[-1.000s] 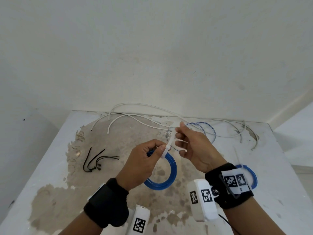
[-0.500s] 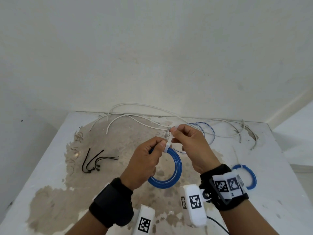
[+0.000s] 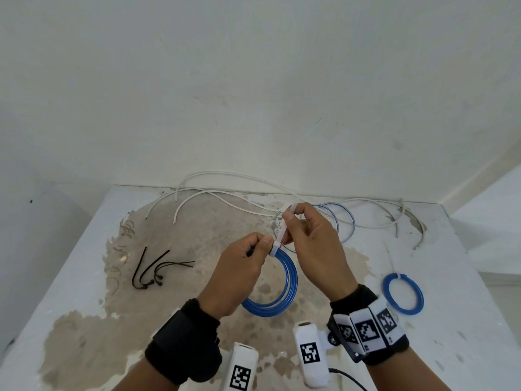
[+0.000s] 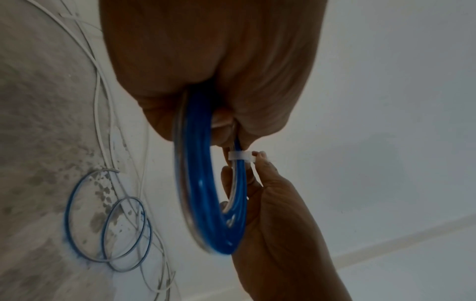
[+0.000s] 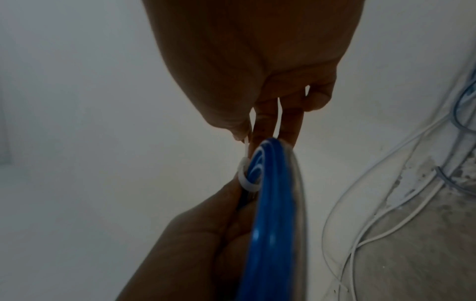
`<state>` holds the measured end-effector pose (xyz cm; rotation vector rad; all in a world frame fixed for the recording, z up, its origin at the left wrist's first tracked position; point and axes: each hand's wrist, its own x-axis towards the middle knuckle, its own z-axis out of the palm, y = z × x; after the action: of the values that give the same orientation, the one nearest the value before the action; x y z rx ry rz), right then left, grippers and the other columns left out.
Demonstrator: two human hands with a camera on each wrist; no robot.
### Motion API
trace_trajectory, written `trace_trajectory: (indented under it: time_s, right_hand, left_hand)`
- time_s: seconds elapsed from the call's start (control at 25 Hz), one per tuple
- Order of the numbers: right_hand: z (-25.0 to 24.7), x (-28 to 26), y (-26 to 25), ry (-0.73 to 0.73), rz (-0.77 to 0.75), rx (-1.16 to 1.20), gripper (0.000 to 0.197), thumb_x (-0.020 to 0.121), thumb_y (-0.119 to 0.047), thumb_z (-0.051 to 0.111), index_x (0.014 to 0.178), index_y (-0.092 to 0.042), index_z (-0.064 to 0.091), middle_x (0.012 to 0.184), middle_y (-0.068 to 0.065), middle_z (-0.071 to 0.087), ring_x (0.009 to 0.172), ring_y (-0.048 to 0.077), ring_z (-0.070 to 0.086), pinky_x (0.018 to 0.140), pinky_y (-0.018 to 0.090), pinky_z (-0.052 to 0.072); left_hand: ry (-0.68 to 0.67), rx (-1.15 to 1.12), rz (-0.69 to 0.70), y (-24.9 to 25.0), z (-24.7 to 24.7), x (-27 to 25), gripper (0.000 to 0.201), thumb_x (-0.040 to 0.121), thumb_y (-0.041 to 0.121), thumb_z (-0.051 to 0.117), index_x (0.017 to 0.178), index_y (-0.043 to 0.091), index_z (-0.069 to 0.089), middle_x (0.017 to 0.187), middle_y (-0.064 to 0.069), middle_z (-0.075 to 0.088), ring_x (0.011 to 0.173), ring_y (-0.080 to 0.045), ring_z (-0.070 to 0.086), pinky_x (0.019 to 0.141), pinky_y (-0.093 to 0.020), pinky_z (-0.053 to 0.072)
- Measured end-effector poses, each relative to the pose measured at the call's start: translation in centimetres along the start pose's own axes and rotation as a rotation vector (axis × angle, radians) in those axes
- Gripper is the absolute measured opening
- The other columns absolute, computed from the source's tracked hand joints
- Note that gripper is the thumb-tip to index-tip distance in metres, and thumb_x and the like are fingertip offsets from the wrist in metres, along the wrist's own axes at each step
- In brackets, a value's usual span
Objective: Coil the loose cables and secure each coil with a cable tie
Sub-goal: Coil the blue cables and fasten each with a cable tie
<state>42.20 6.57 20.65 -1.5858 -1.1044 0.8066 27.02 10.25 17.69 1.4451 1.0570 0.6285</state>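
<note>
A blue cable coil [image 3: 284, 280] hangs in the air over the table's middle, gripped at its top by my left hand [image 3: 255, 249]. A white cable tie [image 3: 277, 244] is looped round the coil just beside the left thumb; its tail runs up and right. My right hand [image 3: 290, 218] pinches that tail between thumb and forefinger. The left wrist view shows the tie [image 4: 240, 156] wrapped snug on the coil [image 4: 206, 183]. In the right wrist view the tie [image 5: 246, 179] sits on the coil [image 5: 273, 213] below the pinching fingers [image 5: 262, 126].
A smaller tied blue coil [image 3: 403, 294] lies at the right. Loose white cables [image 3: 225, 193] and thin blue loops [image 3: 341, 221] lie along the back edge. Several black cable ties [image 3: 155, 269] lie at the left. The stained white table [image 3: 84, 320] meets a white wall behind.
My right hand has pulled the tie's tail up and away from the coil, so the loop has drawn tighter. The left hand kept its grip on the coil.
</note>
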Motion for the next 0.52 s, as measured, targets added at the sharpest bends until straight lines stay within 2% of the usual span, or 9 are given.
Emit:
trace_trajectory:
  time_s: [0.2,0.36,0.52]
  right_hand:
    - [-0.1,0.2,0.8,-0.012,-0.020,-0.055,0.015,0.104,-0.038,0.054,0.096,-0.028,0.063,0.077,0.006,0.073,0.072,0.016,0.070,0.075,0.031,0.056]
    - [0.0,0.4,1.4,0.010,-0.037,-0.094,0.015,0.103,-0.037,0.056,0.097,-0.027,0.065,0.076,0.002,0.071,0.069,0.009,0.070,0.073,0.027,0.056]
    - [0.0,0.2,1.1,-0.002,-0.035,-0.087,0.016,0.103,-0.034,0.057,0.097,-0.023,0.067,0.077,0.002,0.074,0.071,0.010,0.072,0.071,0.023,0.056]
  left_hand:
    - [0.011,-0.030,-0.004,0.2,0.2,-0.3,0.026,0.102,0.037,0.051,0.083,0.030,0.066,0.054,0.010,0.036,0.047,-0.008,0.026,0.043,-0.019,0.025]
    - [-0.002,-0.076,-0.018,0.5,0.4,-0.3,0.029,0.101,0.039,0.052,0.080,0.024,0.063,0.055,0.003,0.033,0.046,-0.011,0.024,0.040,-0.021,0.023]
    - [0.015,-0.047,-0.001,0.8,0.6,-0.5,0.030,0.096,0.043,0.060,0.083,0.016,0.063,0.051,0.012,0.038,0.041,-0.006,0.030,0.040,-0.014,0.027]
